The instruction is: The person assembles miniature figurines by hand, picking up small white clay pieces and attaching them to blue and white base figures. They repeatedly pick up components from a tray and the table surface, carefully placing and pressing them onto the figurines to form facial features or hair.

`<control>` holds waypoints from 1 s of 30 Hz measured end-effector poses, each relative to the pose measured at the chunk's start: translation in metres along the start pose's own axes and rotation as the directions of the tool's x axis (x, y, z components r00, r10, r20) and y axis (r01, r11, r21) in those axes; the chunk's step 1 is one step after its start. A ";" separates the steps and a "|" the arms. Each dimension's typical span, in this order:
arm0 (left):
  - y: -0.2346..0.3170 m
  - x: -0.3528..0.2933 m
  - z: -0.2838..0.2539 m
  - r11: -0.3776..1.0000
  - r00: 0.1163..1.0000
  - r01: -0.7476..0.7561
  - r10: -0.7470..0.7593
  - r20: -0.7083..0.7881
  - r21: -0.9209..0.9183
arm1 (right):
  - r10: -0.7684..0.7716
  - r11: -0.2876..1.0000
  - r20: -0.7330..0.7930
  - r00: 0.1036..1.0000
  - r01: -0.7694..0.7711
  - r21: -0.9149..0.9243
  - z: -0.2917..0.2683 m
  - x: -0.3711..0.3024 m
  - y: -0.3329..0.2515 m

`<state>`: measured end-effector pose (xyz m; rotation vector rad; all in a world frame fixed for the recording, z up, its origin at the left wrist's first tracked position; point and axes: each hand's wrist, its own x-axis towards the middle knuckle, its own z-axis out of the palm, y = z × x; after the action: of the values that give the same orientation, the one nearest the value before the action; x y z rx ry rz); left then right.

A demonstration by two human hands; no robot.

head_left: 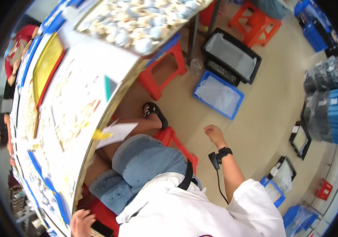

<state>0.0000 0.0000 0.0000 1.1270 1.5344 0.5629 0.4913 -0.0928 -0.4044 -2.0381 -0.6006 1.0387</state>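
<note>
My right hand (215, 135) hangs in the air over the floor, to the right of my lap. Its fingers are curled in, and I see nothing in them. A black strap with a small black device (215, 159) and cable sits on that wrist. My left hand (82, 223) is at the near edge of the white worktable (94, 59), its fingers loosely bent and apart, with nothing visible in them. Beside my knees, a white sheet (118, 132) juts out from the table edge, next to a blurred yellow piece (102, 134).
Small pale and bluish pieces (137, 23) cover the far table end; a yellow tray (47, 65) lies at left. Red stools (164, 71) stand by the table. A blue tray (219, 94) and black crates (232, 55) rest on the floor. Other people (18, 51) are across the table.
</note>
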 end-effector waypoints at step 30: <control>0.061 0.104 -0.260 0.632 0.935 -0.189 0.349 -0.058 0.752 | -0.476 0.361 0.744 0.468 0.876 -0.320 0.117 -0.135 -0.558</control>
<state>-0.2159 0.1730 0.0754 2.0130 1.8450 0.2300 0.2815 0.1995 0.0577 -1.5848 -2.2853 0.8398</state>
